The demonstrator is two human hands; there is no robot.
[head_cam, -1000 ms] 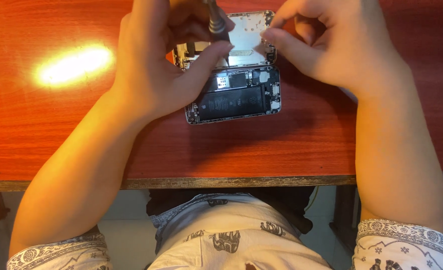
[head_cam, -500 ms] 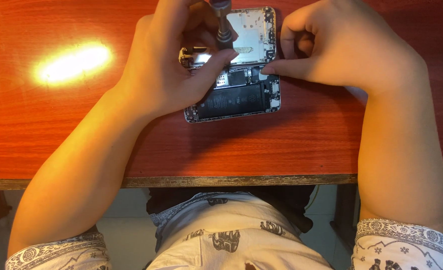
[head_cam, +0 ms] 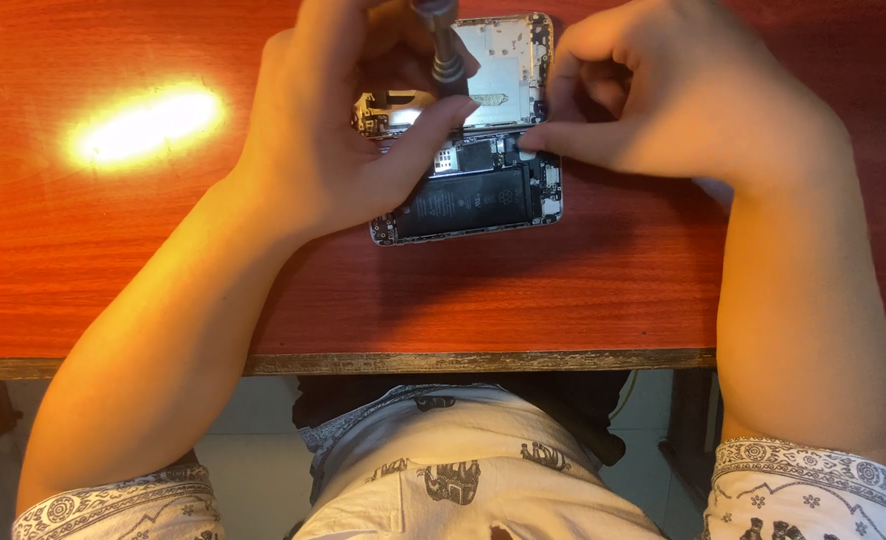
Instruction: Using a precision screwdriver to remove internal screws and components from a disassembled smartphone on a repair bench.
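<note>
An opened smartphone (head_cam: 483, 195) lies on the red-brown wooden table (head_cam: 163, 270), its black battery and circuit board showing. Behind it rests the silver inner face of its lifted screen panel (head_cam: 508, 60). My left hand (head_cam: 348, 130) grips a small grey screwdriver (head_cam: 446, 55), held upright with its tip hidden near the phone's upper part. My right hand (head_cam: 663, 105) rests on the phone's right side, its index finger pressing on the board by the edge.
A bright patch of reflected light (head_cam: 143, 125) glares on the table at left. The table's worn front edge (head_cam: 463, 362) runs across the view, with my patterned shorts below it.
The view shifted slightly. My right hand moved from the screen panel down to the phone's right edge, its finger now flat on the board. The left hand still holds the screwdriver.
</note>
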